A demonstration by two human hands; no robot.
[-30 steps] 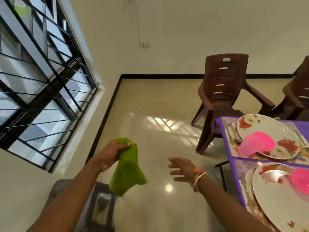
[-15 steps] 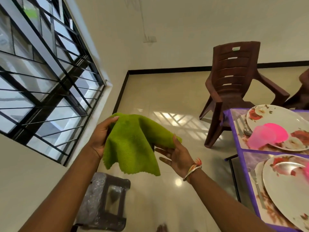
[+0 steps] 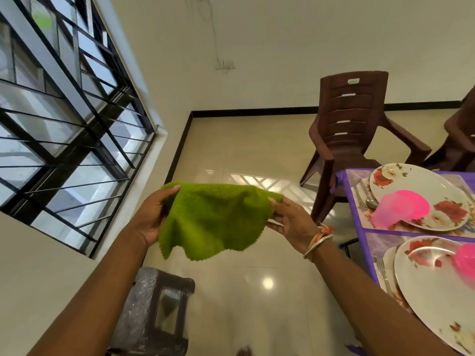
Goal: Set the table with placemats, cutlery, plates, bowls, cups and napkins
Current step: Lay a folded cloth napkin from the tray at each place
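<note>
Green napkin (image 3: 213, 222), left fingers (image 3: 170, 191), right fingers (image 3: 276, 202) pinching corners

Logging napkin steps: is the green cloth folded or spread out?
Spread, not folded: the green cloth hangs as one loose, rumpled sheet, left hand and right hand each pinching a top corner.
</note>
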